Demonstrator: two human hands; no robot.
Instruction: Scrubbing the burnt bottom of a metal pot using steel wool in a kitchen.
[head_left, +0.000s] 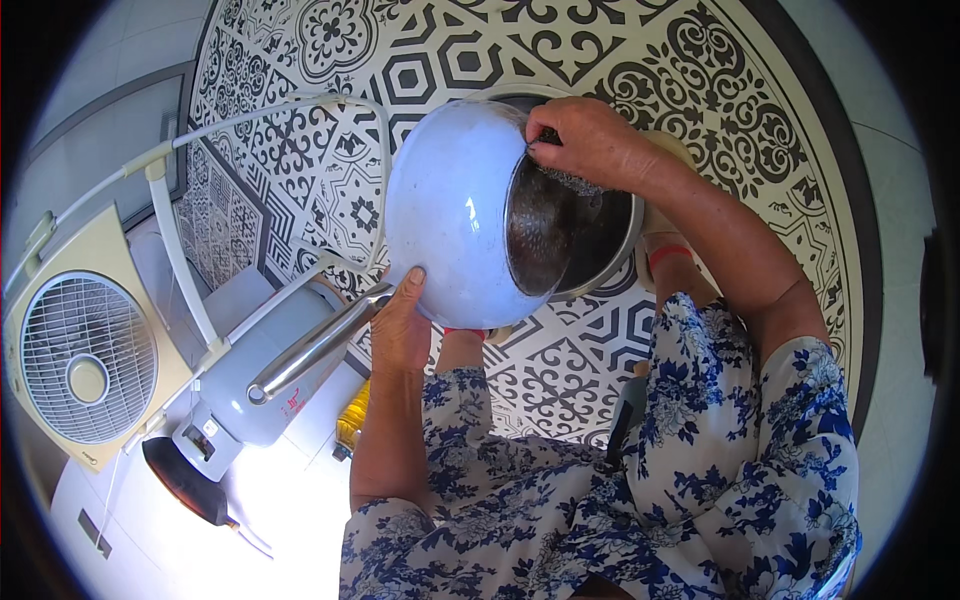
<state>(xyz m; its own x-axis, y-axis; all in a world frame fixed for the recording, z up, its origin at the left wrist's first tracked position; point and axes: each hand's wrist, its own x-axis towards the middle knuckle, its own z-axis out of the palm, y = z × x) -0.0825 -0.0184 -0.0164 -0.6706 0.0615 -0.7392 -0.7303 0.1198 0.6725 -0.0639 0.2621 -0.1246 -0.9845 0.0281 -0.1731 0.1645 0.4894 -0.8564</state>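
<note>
My left hand (405, 315) grips a pale blue, glossy rounded pan (450, 202) at its rim, beside the root of its steel handle (322, 345). The pan is tilted, with its round, dark-stained base (536, 232) facing right. In my right hand (589, 142) is a scrubber of metal wool (574, 182), held at the upper edge of that base. Fingers partly hide the scrubber. Under the pan stands a round metal basin (636, 232), dark inside; the pan covers its left part.
A black-and-white patterned mat (540, 375) covers the floor. Leftward are a white tubular frame (180, 255), a cream box fan (90, 375), a grey gas cylinder (262, 390), a dark pan-like object (184, 480) and a yellow container (352, 420). My feet flank the basin.
</note>
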